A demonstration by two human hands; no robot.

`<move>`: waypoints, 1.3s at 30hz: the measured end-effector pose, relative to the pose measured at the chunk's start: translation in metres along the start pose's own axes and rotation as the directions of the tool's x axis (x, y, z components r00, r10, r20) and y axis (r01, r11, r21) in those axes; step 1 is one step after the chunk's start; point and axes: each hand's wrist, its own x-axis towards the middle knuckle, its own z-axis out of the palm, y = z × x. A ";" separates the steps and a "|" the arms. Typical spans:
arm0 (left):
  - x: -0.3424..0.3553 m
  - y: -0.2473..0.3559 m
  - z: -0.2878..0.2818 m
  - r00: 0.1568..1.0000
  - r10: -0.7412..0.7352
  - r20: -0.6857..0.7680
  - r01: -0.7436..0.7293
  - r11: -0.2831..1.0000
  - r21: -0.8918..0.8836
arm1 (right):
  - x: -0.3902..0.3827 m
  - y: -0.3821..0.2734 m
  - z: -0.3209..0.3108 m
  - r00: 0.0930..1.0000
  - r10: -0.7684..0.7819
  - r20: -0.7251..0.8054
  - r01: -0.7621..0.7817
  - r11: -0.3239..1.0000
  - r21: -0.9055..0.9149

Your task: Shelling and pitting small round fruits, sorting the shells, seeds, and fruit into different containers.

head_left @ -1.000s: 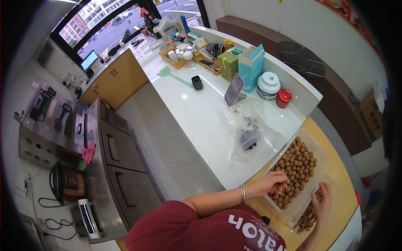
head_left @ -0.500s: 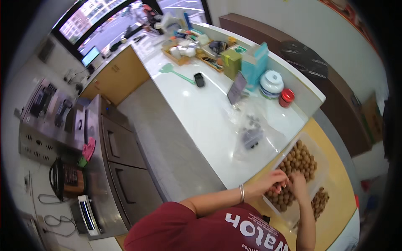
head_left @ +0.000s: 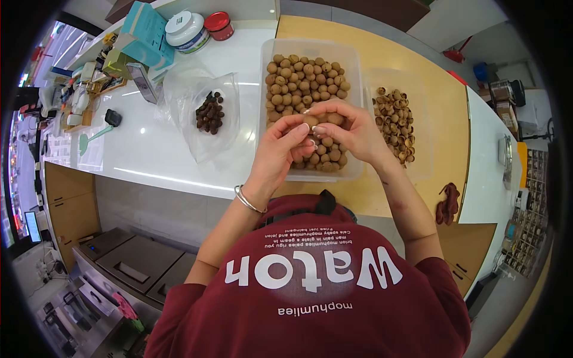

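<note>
Above a clear plastic tub of round tan dried longans, my two hands meet at the fingertips. My left hand, with a silver bangle at its wrist, pinches a dried longan between thumb and fingers. From the other side my right hand closes on the same longan, its thumb nail pressed against the shell. To the right of the tub, a second clear tray holds broken longan shells. On the left, dark peeled longan flesh lies in an open clear plastic bag.
Beyond the bag stand a phone, a blue box, a white jar and a red-lidded jar. A green fly swatter lies far left. Something dark red rests at the wooden table's right edge.
My view has swung to the right and down, bringing the tub to the middle. Both hands remain over the longans, and the one between their fingertips now shows clearly.
</note>
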 end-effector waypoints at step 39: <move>-0.001 0.003 0.001 0.992 -0.101 0.077 0.095 0.993 0.075 | -0.055 0.003 -0.074 0.906 0.146 -0.396 -0.273 0.918 -0.286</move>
